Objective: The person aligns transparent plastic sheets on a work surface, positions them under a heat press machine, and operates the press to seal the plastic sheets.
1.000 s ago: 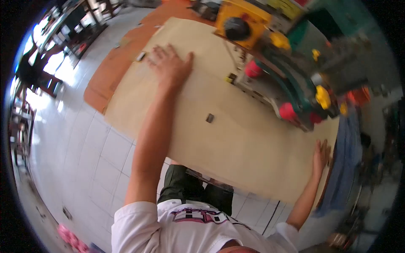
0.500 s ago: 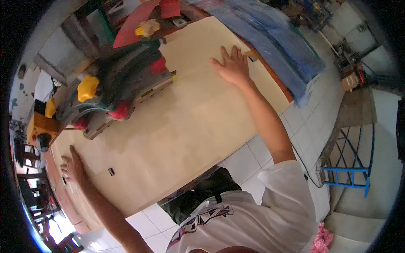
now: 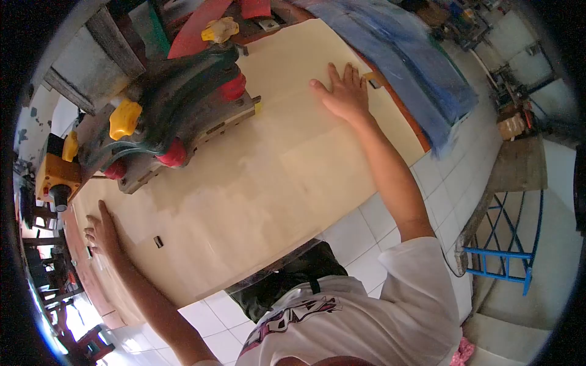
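A large tan sheet (image 3: 262, 177) lies over the table in front of me. My left hand (image 3: 102, 235) rests with fingers spread near the sheet's left end, beside a small dark piece (image 3: 89, 252). Flat on the sheet's right part, fingers apart, is my right hand (image 3: 345, 91); another small dark piece (image 3: 373, 83) sits just beyond its fingertips. A third small dark block (image 3: 159, 242) lies on the sheet, right of my left hand. Neither hand holds anything.
A dark green machine (image 3: 183, 100) with red and yellow knobs stands over the sheet's far edge. An orange box with a black button (image 3: 59, 196) is at its left. Blue cloth (image 3: 403, 67) lies at the far right. A blue metal frame (image 3: 503, 253) stands right.
The view has swung round to the right since the earliest frame. Both hands remain spread on the sheet, and over the last half second they have hardly moved.
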Demonstrator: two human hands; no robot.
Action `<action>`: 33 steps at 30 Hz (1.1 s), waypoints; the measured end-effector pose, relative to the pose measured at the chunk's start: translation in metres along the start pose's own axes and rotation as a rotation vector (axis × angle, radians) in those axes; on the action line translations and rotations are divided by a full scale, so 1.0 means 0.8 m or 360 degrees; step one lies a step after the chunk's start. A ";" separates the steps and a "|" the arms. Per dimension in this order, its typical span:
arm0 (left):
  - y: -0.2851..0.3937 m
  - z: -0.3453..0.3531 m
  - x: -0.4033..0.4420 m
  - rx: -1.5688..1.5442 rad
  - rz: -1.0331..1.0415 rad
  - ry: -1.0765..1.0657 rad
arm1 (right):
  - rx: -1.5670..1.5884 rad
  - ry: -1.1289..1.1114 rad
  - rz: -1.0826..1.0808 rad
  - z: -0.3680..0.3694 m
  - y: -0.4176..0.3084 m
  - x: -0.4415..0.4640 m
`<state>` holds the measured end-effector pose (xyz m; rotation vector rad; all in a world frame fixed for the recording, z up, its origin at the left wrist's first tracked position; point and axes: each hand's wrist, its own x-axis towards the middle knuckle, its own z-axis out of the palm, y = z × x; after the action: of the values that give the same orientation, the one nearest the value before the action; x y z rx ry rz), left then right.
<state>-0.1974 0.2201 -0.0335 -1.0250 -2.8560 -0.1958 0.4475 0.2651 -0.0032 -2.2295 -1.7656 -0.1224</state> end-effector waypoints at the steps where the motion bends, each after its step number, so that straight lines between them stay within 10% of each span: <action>1: 0.000 0.000 0.002 0.0007 -0.0002 0.0002 | 0.0007 0.0026 -0.0010 0.002 0.001 0.000; 33: 0.006 0.005 -0.010 -0.0003 -0.0003 0.0042 | -0.0054 -0.0004 -0.0009 0.007 0.006 -0.002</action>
<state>-0.1885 0.2193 -0.0383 -1.0126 -2.8335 -0.2107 0.4514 0.2643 -0.0102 -2.2494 -1.7838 -0.1520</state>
